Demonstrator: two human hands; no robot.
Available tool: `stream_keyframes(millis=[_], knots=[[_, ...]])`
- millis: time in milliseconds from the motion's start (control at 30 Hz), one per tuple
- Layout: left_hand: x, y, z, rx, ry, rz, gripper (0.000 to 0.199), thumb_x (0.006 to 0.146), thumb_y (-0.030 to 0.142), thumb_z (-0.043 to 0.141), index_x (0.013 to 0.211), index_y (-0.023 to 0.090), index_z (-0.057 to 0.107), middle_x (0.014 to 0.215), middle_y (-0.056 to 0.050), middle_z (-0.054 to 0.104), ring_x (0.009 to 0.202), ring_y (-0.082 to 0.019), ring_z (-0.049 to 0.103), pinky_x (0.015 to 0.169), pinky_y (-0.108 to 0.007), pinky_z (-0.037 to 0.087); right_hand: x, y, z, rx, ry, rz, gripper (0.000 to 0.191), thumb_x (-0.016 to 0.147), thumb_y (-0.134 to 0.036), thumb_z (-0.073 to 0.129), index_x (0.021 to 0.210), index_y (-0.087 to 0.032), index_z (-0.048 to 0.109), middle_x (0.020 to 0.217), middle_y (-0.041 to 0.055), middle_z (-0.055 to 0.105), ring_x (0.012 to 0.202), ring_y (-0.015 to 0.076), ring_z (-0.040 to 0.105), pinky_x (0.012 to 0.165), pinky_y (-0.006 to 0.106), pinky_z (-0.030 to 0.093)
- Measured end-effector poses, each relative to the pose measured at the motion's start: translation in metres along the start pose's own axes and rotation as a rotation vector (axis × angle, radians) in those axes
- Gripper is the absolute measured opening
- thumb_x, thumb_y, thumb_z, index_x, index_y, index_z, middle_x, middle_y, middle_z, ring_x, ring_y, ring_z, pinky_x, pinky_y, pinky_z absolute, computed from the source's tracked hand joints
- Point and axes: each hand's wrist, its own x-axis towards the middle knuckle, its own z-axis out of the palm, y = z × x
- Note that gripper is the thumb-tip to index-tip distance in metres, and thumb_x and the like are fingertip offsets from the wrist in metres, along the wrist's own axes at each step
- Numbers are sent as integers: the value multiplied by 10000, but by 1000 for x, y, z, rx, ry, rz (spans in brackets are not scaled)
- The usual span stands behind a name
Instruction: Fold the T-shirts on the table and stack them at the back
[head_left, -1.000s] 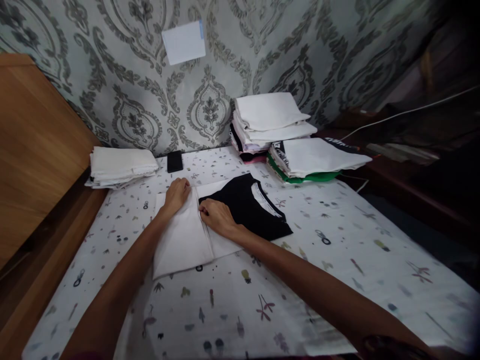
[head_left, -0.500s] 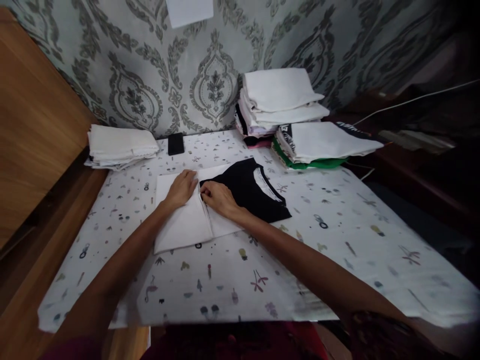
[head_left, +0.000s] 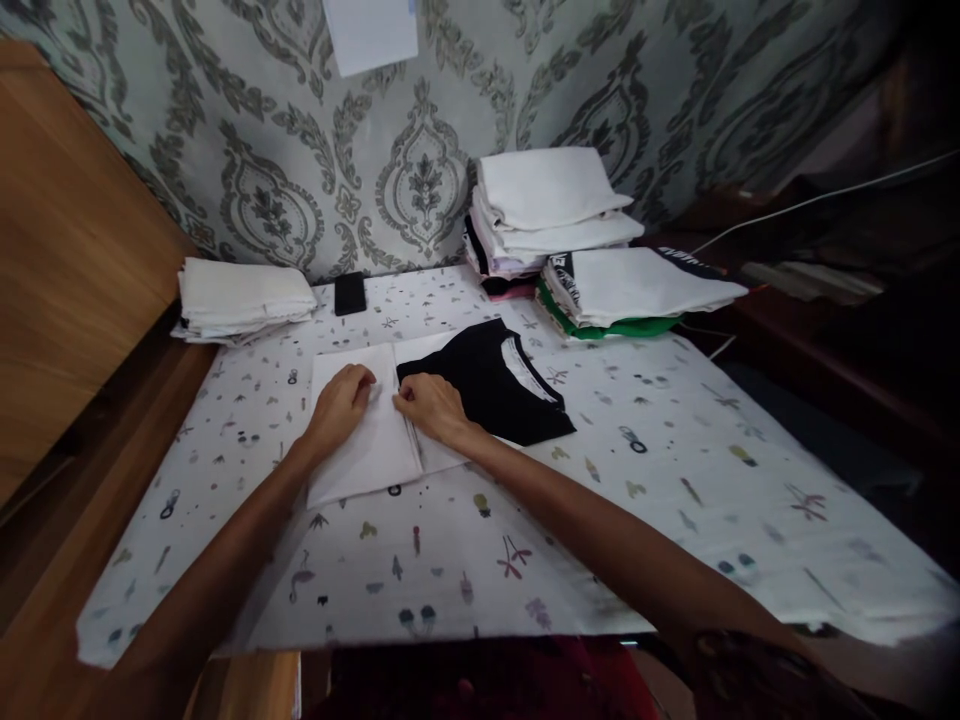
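A black and white shirt (head_left: 487, 375) lies on the patterned white sheet, its black collar end pointing right and its white part folded over at the left. My left hand (head_left: 343, 402) rests over the white folded part, fingers curled; whether cloth is between them is hidden. Close to its right, my right hand (head_left: 431, 403) is closed at the edge of the fold, where white meets black, and its fingertips seem to pinch something too small to make out.
Folded white cloths (head_left: 247, 295) lie at the back left beside a black phone (head_left: 349, 293). Two stacks of folded clothes, a taller one (head_left: 547, 190) and a lower one (head_left: 645, 283), stand at the back right. A wooden panel (head_left: 75, 230) borders the left.
My left hand has moved back toward me and slightly left, away from the fold's edge. My right hand has shifted slightly toward the left. The view has tilted a little.
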Motion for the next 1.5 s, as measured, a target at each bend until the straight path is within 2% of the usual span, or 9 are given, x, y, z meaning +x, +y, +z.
stream_keyframes(millis=[133,300,400,600,800,1000,1100,1267,1500], knots=[[-8,-14,9,19,-42,83,273,957,331,445,1107,190,625,1186,-110,669,1141,-255,599,1020,-435,469,5,3,8,-24,34,10,151,852,-234,561,866,-229,711,867,24,718,769,178,613,598,260,337],[-17,-25,21,169,-99,134,455,996,429,395,1378,208,505,1525,-123,476,1437,-282,389,1179,-507,311,1,17,0,73,49,-105,205,900,-191,506,879,-189,710,838,30,709,753,151,603,630,247,366],[-20,-21,19,164,-83,149,463,995,420,404,1388,187,478,1512,-138,481,1434,-282,390,1178,-496,318,-4,26,-6,170,39,-130,210,885,-146,513,862,-167,721,762,24,694,707,136,603,644,237,394],[-33,2,8,75,19,187,234,993,335,413,1105,208,575,1189,-105,643,1143,-245,586,1018,-424,485,-5,23,-3,176,-37,-93,109,810,-161,628,826,-185,732,813,20,720,753,144,629,645,226,415],[-51,11,18,139,-37,279,256,995,355,437,1156,198,559,1366,-153,567,1286,-278,520,1088,-471,449,1,17,2,132,4,-79,128,812,-163,602,820,-187,727,808,15,723,733,139,629,642,230,406],[-53,5,23,185,-79,250,332,997,409,426,1256,220,511,1485,-158,499,1409,-281,434,1176,-535,341,7,19,-1,128,58,-109,185,869,-176,544,858,-177,729,805,23,719,745,144,631,671,234,422],[-52,6,22,203,-128,242,373,1006,424,398,1304,217,481,1523,-164,467,1467,-275,363,1205,-547,287,13,10,0,62,117,-162,227,921,-182,500,958,-168,723,925,56,731,848,164,651,760,256,453],[-46,4,13,191,-148,199,369,992,427,436,1301,232,481,1483,-144,515,1434,-272,418,1205,-549,287,35,-23,15,6,100,-356,380,983,-182,397,1286,-130,620,1343,125,627,1281,189,538,1066,300,396],[-17,-53,3,251,-137,-12,537,998,434,384,1461,162,392,1571,-188,401,1489,-285,322,1197,-543,268,63,-37,41,-166,-3,-233,534,1009,-202,310,1500,3,367,1565,211,397,1491,246,295,1213,402,204]])
